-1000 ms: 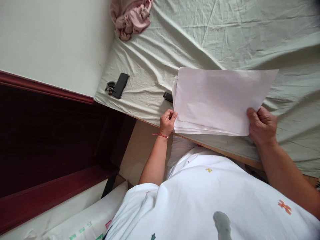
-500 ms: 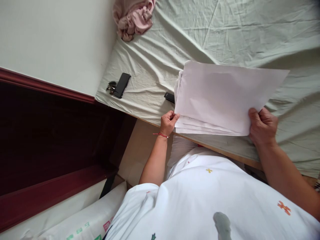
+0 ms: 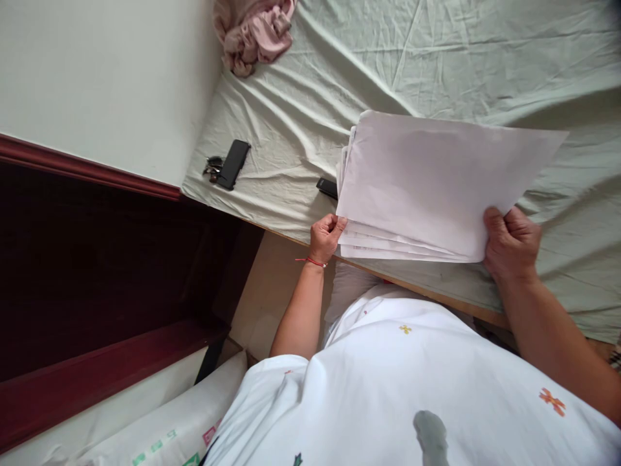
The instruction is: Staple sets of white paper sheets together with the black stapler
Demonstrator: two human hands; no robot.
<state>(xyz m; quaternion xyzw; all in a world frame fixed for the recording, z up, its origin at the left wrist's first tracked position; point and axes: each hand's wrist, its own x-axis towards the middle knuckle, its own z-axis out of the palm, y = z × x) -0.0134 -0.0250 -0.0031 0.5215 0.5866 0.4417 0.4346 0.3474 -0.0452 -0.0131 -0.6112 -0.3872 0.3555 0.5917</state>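
A stack of white paper sheets (image 3: 427,181) is held over the edge of the bed, its top sheet blank on the side that shows. My left hand (image 3: 326,237), with a red string at the wrist, pinches the near left corner of the upper sheets. On the right, my right hand (image 3: 513,244) grips the near right corner, thumb on top and fingers underneath, partly hidden. Lower sheets fan out at the near and left edges, and faint print shows on some of them. A small black object (image 3: 327,188) lies partly covered by the stack's left side.
A pale green sheet (image 3: 436,58) covers the bed. Toward the left corner lie a black phone-like object (image 3: 233,164) and keys (image 3: 212,167). Pink crumpled cloth (image 3: 255,39) rests by the wall. Dark red wooden furniture (image 3: 111,362) and a white sack (image 3: 174,414) stand at left.
The top sheet has shifted slightly up, showing a little more of the printed sheets below at the near left. Both hands keep their hold. The view has moved slightly.
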